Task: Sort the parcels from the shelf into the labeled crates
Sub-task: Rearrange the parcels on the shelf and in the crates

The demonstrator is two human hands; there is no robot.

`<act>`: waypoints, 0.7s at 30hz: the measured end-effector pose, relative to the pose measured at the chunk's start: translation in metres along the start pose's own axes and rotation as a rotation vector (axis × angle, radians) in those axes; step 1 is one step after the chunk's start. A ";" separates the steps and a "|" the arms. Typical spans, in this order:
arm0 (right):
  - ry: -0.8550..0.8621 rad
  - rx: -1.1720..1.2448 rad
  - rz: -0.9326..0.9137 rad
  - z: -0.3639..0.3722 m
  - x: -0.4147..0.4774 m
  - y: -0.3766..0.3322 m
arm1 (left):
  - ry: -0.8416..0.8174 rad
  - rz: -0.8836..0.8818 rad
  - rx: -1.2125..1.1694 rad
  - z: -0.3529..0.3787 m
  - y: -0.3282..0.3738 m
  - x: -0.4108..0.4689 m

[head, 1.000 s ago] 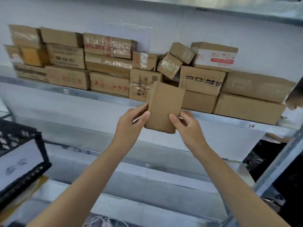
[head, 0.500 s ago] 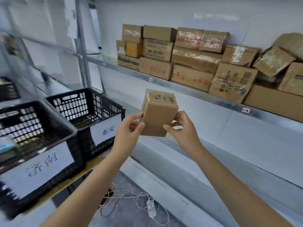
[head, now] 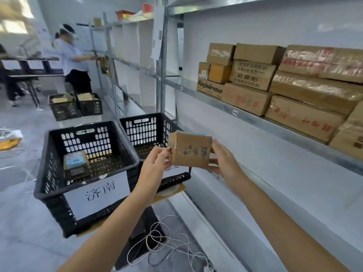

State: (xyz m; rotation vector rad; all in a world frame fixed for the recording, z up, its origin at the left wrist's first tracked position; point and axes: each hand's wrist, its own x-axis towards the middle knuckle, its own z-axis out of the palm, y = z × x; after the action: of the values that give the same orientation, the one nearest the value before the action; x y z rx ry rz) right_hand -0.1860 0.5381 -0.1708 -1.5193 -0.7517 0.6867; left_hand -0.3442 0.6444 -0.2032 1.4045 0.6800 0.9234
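Beside the metal shelf point(head: 275, 122), a small cardboard parcel point(head: 186, 142) is pinched by left hand point(head: 155, 165) and right hand point(head: 225, 163); its marking is seemingly being read, so one of the black crates point(head: 49, 167) must be chosen.

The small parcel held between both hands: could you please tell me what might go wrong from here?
1. The left hand and right hand grip the parcel only at its edges, so it might slip.
2. They cover most of the far crate's label, next to the 济南 crate; a mis-sort seems possible.
3. The loose cable on the floor below could catch a foot.
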 end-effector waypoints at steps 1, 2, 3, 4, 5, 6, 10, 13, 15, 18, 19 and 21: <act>-0.024 0.013 0.009 0.001 0.007 0.000 | 0.014 0.014 0.026 0.000 -0.001 0.005; -0.042 0.014 0.017 0.002 0.015 0.001 | 0.028 0.023 0.044 -0.001 -0.001 0.010; -0.058 0.022 0.031 0.003 0.023 0.001 | 0.045 0.029 0.063 -0.001 -0.002 0.016; -0.069 0.023 0.045 0.004 0.030 0.002 | 0.060 0.035 0.082 -0.001 -0.003 0.021; -0.084 0.034 0.060 0.005 0.037 0.002 | 0.074 0.037 0.102 -0.001 -0.005 0.026; -0.105 0.044 0.068 0.004 0.043 0.002 | 0.086 0.032 0.116 -0.001 -0.006 0.030; -0.201 0.070 0.081 -0.001 0.068 0.012 | 0.123 -0.035 0.106 0.003 -0.012 0.043; -0.204 0.050 0.026 0.001 0.085 0.026 | 0.148 -0.101 0.056 0.004 -0.013 0.052; -0.201 0.038 -0.018 0.005 0.093 0.035 | 0.169 -0.116 0.035 0.005 -0.014 0.057; -0.260 0.038 -0.044 0.009 0.101 0.045 | 0.195 -0.134 0.018 0.007 -0.016 0.061; -0.283 0.037 -0.046 0.009 0.105 0.048 | 0.200 -0.137 0.023 0.007 -0.017 0.062; -0.323 0.053 -0.064 0.009 0.113 0.050 | 0.223 -0.143 0.019 0.007 -0.019 0.066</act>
State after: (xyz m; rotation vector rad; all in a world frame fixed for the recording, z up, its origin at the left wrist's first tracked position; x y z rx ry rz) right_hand -0.1208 0.6315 -0.2211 -1.3455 -1.0115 0.9088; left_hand -0.3023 0.6986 -0.2128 1.2630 0.9464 0.9699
